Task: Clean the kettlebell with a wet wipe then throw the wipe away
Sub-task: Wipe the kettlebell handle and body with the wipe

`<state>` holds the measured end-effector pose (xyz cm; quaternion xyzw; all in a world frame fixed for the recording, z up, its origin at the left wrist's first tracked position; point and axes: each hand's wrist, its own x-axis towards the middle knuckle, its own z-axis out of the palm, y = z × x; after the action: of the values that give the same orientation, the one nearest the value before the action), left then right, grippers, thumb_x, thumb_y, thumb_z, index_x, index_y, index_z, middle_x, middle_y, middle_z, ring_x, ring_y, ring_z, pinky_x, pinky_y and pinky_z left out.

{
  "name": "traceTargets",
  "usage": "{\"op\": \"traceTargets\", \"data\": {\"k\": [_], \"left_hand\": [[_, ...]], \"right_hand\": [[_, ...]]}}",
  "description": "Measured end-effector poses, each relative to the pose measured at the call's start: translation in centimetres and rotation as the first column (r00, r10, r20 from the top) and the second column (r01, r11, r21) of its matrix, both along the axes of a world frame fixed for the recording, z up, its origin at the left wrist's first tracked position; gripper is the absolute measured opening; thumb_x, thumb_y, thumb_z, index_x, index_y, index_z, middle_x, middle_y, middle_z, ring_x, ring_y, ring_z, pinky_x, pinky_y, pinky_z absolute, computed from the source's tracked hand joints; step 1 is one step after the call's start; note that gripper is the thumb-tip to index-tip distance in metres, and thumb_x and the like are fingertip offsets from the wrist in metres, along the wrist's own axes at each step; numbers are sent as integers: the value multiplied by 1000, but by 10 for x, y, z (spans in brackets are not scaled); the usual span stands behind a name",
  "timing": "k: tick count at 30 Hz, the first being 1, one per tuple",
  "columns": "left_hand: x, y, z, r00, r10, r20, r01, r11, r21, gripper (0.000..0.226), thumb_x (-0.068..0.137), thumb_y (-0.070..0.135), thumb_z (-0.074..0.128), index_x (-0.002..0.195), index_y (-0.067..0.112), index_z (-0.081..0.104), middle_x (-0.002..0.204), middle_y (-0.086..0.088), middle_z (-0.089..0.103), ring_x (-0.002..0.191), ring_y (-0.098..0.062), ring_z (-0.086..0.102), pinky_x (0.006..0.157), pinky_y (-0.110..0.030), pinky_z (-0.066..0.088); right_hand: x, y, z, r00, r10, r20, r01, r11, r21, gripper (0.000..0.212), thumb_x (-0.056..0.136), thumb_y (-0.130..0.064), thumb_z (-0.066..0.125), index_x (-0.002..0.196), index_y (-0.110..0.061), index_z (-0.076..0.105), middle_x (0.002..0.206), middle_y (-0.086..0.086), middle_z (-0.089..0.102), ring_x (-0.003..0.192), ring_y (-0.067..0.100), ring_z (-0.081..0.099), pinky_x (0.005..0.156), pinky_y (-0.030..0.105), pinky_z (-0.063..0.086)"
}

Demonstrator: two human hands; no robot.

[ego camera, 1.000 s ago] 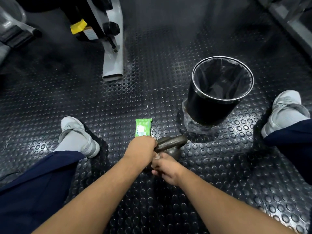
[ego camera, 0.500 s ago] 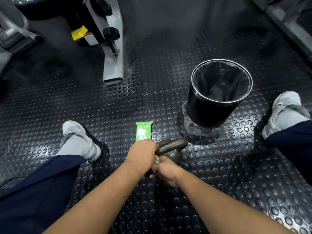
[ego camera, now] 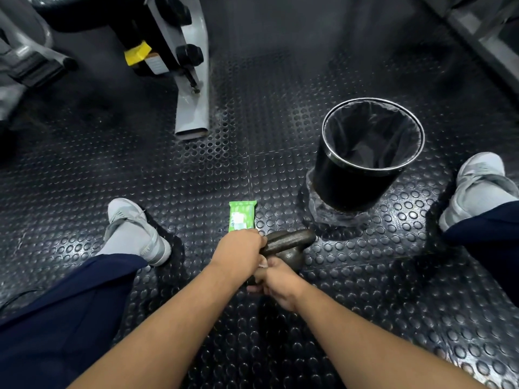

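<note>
A dark iron kettlebell (ego camera: 289, 245) sits on the studded rubber floor between my legs. My left hand (ego camera: 238, 252) is closed around the left end of its handle. My right hand (ego camera: 276, 284) presses against the near side of the kettlebell's body, and a small bit of white wet wipe (ego camera: 263, 263) shows between my two hands. Most of the wipe and the lower body of the kettlebell are hidden by my hands. A green pack of wet wipes (ego camera: 241, 216) lies flat just beyond my left hand.
A black bin (ego camera: 345, 186) lined with a bag stands to the right beyond the kettlebell. My grey shoes (ego camera: 134, 234) (ego camera: 477, 186) rest on either side. A grey gym machine leg (ego camera: 193, 108) stands further back on the left.
My right hand has slid slightly nearer and lower along the kettlebell's body. My left hand keeps its hold on the handle. The view has shifted a little.
</note>
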<state>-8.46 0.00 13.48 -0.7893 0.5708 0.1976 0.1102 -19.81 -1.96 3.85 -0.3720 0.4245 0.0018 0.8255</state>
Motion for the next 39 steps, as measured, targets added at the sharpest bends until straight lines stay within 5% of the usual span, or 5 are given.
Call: {"op": "traceTargets", "data": {"k": [6,11,20,26,39], "left_hand": [[-1,3,-2,998,-57,23,56,998,12,34,97,27,64,130,19,65,115,-3,64,106,-27,65,93,-43,57],[0,3,-2,995,-92,40,93,996,-10,36,97,23,62,132,19,65,117,-3,64,107,-27,65,93,-40,57],[0,2,-6,994,-92,51,92,996,2,38,95,25,64,133,20,66,112,-3,65,101,-27,66,90,-41,58],[1,-2,-6,994,-96,51,95,995,17,36,96,25,64,132,20,66,117,-4,64,106,-28,65,90,-38,57],[-1,-4,-6,988,-123,90,120,992,42,30,96,25,64,124,18,69,110,-4,65,99,-28,66,84,-38,57]], "right_hand": [[9,-10,-7,746,370,-554,-663,489,-566,26,97,-22,62,119,-11,70,118,14,71,114,34,67,97,35,52],[11,2,6,994,67,-81,-76,992,-104,22,95,5,49,87,-13,58,82,9,60,70,17,62,67,31,56],[6,-19,-8,685,402,-607,-726,437,-531,28,101,-18,56,124,-9,68,122,17,70,118,37,65,97,37,51],[8,-5,3,991,121,-51,-125,989,-79,19,94,6,49,93,-8,63,85,8,61,64,13,59,69,27,61],[13,-1,2,910,299,-286,-404,792,-457,6,96,-10,66,101,-12,63,87,4,68,77,17,66,79,34,54]]}}
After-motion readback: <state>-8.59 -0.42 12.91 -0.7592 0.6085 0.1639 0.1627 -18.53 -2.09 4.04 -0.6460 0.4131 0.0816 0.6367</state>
